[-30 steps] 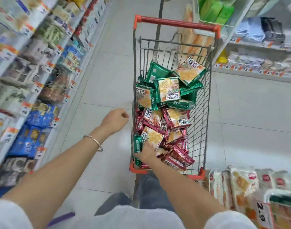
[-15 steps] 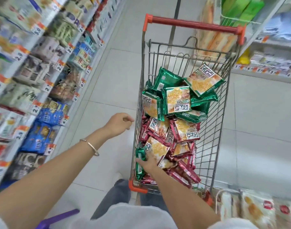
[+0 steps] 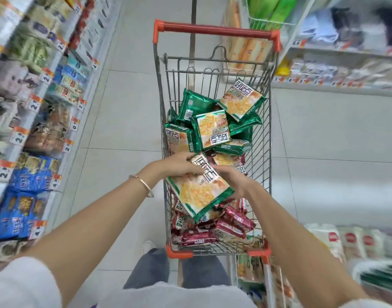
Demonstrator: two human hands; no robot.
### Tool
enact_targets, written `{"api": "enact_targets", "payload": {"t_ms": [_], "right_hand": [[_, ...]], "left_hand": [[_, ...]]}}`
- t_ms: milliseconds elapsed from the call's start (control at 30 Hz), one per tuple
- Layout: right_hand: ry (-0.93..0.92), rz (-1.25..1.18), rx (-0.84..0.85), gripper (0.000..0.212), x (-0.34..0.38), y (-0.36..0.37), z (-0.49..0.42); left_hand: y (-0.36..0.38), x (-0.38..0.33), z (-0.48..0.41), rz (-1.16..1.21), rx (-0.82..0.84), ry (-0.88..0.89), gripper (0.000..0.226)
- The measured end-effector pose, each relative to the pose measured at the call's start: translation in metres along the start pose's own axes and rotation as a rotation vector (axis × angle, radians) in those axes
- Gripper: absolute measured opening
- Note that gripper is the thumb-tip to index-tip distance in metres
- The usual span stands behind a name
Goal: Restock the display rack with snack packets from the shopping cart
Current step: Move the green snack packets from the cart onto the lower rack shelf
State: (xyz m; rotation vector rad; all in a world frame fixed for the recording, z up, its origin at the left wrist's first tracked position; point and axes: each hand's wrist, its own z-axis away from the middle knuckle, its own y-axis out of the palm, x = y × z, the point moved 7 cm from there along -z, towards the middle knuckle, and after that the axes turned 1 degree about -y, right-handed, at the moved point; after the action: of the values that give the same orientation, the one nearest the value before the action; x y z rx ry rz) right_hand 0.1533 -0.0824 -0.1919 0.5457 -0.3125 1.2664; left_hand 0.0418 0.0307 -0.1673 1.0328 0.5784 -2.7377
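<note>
Pale tiled floor [image 3: 128,121] runs down aisle. Left shelving [image 3: 48,85] packed with goods, orange-white price tags [image 3: 35,102] along edges, blue packets [image 3: 32,172] on lower tier. Far right shelf [image 3: 337,86] carries blurred folded textiles [image 3: 319,27]. Green packs [image 3: 277,10] in white wire basket [image 3: 268,24]; beige-orange packs [image 3: 250,50] below. Grey trousers [image 3: 146,272], white shoe [image 3: 149,246] at bottom.

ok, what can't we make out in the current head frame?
All head view:
- Right hand fingers: hidden under the green-edged foil snack packet that both it and the left hand hold.
- Grey wire shopping cart floor: buried under dark red snack packets.
- White shelves on the right: motion-blurred, price tags unreadable.
- Pale bagged goods at bottom right: blurred, cut by the frame edge.
</note>
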Motion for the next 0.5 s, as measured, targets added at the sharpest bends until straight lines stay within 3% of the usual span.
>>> {"api": "enact_targets", "payload": {"t_ms": [67,133,167,300,333,400,500], "right_hand": [[0.035,-0.019,0.093,0.036,0.004,0.009,-0.007],[0.021,-0.071,0.064,0.036,0.004,-0.001,-0.027],[-0.005,-0.092,-0.002,0.036,0.005,-0.011,-0.037],[-0.153,-0.267,-0.544,0.041,0.004,-0.08,-0.059],[-0.165,-0.313,-0.599,0.041,0.008,-0.089,-0.062],[-0.144,-0.363,-0.578,0.052,0.023,-0.093,-0.075],[0.037,-0.494,-0.346,0.078,0.042,-0.067,-0.101]], "left_hand": [[-0.003,0.012,-0.002,0.039,0.01,-0.058,0.046],[-0.012,0.029,0.001,0.116,-0.027,-0.109,0.051],[-0.016,0.039,0.003,0.169,-0.056,-0.134,0.053],[-0.027,0.067,0.019,0.532,-0.143,-0.184,0.051],[-0.029,0.071,0.023,0.615,-0.157,-0.181,0.052],[-0.034,0.08,0.025,0.734,-0.206,-0.177,0.052],[-0.037,0.087,0.025,0.861,-0.299,-0.189,0.034]]}}
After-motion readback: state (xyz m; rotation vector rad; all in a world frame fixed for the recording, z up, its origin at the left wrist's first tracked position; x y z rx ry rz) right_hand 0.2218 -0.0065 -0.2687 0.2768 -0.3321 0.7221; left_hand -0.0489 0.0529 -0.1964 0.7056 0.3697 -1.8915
